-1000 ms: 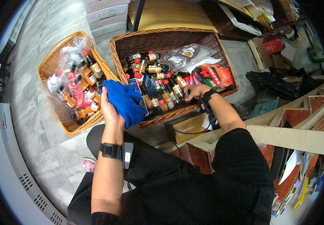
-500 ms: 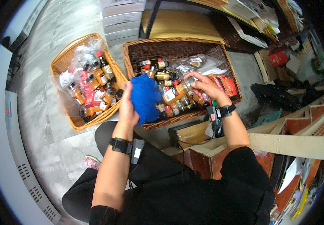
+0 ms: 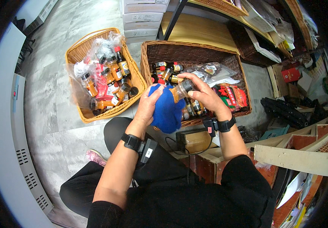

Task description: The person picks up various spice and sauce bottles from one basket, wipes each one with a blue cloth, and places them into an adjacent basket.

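My left hand [image 3: 148,104] is closed on a blue cloth [image 3: 166,114], which wraps against the lower part of a spice jar [image 3: 179,91]. The jar is clear with orange-brown contents and a dark cap. My right hand [image 3: 202,93] grips its cap end, fingers curled around it. Below both hands is a dark brown wicker basket [image 3: 245,68] holding several small bottles, a clear plastic bag of packets [image 3: 209,70] and red packets [image 3: 235,95]. To the left stands a lighter wicker basket [image 3: 136,74] with several orange spice jars [image 3: 115,70] and a red-capped dark bottle [image 3: 122,62].
White boxes [image 3: 143,19] are stacked behind the baskets, beside a shelf [image 3: 198,26] with a wooden board. A cardboard box [image 3: 197,142] sits close to my knees. At the right are wooden frames [image 3: 293,157] and piled clutter. A white cabinet [image 3: 4,114] lines the left.
The jar has come up to the cloth, and its lower part is now covered by it. Both hands are closer together. The view has shifted, moving the baskets rightward in the picture.
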A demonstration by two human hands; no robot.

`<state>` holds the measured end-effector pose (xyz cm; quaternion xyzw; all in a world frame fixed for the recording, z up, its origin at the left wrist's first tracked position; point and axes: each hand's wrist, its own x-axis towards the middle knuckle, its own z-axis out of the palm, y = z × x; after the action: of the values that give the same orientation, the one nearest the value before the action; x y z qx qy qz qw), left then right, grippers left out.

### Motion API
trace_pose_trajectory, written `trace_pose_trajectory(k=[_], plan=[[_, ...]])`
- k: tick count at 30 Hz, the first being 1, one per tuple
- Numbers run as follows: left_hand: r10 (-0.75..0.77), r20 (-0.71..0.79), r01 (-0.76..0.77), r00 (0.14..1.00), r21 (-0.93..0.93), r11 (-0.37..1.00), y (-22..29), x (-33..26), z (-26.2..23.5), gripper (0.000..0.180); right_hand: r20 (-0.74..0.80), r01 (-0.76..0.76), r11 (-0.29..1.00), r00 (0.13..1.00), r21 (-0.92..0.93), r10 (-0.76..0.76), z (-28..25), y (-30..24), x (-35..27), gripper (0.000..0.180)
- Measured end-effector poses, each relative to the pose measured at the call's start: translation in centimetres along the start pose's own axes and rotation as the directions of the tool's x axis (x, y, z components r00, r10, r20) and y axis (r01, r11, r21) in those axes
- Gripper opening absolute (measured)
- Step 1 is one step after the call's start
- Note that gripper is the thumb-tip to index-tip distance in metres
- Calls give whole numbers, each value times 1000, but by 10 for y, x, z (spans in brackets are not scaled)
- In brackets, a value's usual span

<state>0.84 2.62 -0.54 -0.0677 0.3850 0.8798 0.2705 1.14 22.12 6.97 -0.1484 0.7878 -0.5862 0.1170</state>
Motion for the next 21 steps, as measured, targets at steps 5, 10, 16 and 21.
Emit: trace_pose_trajectory(k=[5, 10, 16, 21], plan=[[116, -40, -114, 992, 49, 992, 1, 1, 0, 21, -96, -156, 981, 981, 113, 167, 10, 3, -3, 45], [72, 8, -71, 997, -84, 994, 2, 5, -4, 25, -140, 10, 894, 988, 447, 59, 1, 17, 4, 49], [-162, 169, 192, 972, -181, 964, 6, 0, 1, 30, -101, 18, 725, 992, 688, 70, 9, 16, 13, 60], [-308, 272, 381, 912, -277, 882, 5, 1, -6, 31, -34, 25, 702, 999, 712, -1, 16, 18, 24, 58]])
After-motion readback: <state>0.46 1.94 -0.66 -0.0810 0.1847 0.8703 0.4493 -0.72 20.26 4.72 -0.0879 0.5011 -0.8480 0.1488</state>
